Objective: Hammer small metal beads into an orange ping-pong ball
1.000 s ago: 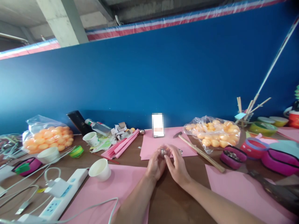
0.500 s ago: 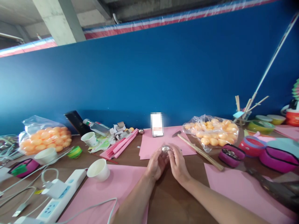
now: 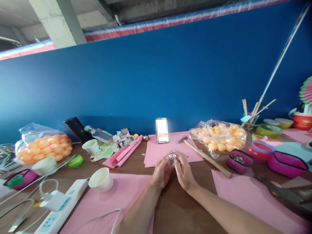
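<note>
A shiny silver round metal piece (image 3: 172, 157) sits between my hands above the brown table. From its left side, my left hand (image 3: 162, 170) holds it with curled fingers. My right hand (image 3: 183, 169) grips it from the other side, thumb and fingers pressed against it. Small shiny bits show just beyond the right fingers; I cannot make out whether they belong to the piece. Behind my hands lies a pink sheet (image 3: 151, 152) with a bright blurred-out phone-like panel (image 3: 162, 130) standing on it. A hammer (image 3: 207, 156) with a wooden handle rests to the right.
White paper cup (image 3: 101, 180) and power strip (image 3: 64, 208) stand at left. Bags of orange balls lie at left (image 3: 46, 146) and right (image 3: 220, 138). A purple pouch (image 3: 240, 162) of small metal pieces sits right. Cables cross the left side; a blue partition (image 3: 156, 71) rises behind.
My hands stay closed around the silver piece, which has turned slightly; small shiny bits now show past the right fingers. The whole view has shifted a little.
</note>
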`<state>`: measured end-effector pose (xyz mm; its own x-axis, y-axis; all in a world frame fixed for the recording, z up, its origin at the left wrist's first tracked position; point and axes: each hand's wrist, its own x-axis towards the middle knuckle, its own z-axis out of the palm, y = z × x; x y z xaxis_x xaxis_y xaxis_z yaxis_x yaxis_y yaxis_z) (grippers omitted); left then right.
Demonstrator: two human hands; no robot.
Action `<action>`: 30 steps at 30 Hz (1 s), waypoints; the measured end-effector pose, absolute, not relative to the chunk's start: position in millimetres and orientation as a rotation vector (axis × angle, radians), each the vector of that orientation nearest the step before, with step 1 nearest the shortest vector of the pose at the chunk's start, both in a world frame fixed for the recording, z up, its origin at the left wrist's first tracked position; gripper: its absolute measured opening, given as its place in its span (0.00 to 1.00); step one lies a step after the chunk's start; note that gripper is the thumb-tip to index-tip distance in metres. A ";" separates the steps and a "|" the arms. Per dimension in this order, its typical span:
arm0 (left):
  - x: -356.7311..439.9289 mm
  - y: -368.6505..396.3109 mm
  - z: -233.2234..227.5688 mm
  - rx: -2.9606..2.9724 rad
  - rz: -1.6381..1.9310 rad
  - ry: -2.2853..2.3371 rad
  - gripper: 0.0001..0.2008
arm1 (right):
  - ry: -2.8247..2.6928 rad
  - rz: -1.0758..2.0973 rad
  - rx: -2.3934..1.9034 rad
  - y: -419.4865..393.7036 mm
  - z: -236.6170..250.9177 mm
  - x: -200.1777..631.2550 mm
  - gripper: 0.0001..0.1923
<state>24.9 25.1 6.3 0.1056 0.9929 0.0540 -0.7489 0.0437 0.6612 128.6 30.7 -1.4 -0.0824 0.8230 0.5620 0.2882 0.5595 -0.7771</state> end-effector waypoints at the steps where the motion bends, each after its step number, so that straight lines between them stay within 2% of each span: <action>1: 24.8 25.1 6.1 0.635 1.413 0.487 0.10 | -1.642 0.591 -0.942 30.8 -1.9 128.7 0.15; 11: 22.7 27.4 3.1 0.652 1.394 0.507 0.11 | -1.620 0.684 -0.893 30.6 -1.7 127.8 0.14; 17: 23.8 26.8 2.5 0.574 1.376 0.506 0.16 | -1.628 0.693 -0.886 29.6 -1.6 128.3 0.17; 30: 25.2 25.6 -0.1 0.624 1.366 0.508 0.10 | -1.648 0.678 -0.956 30.4 -7.3 128.0 0.20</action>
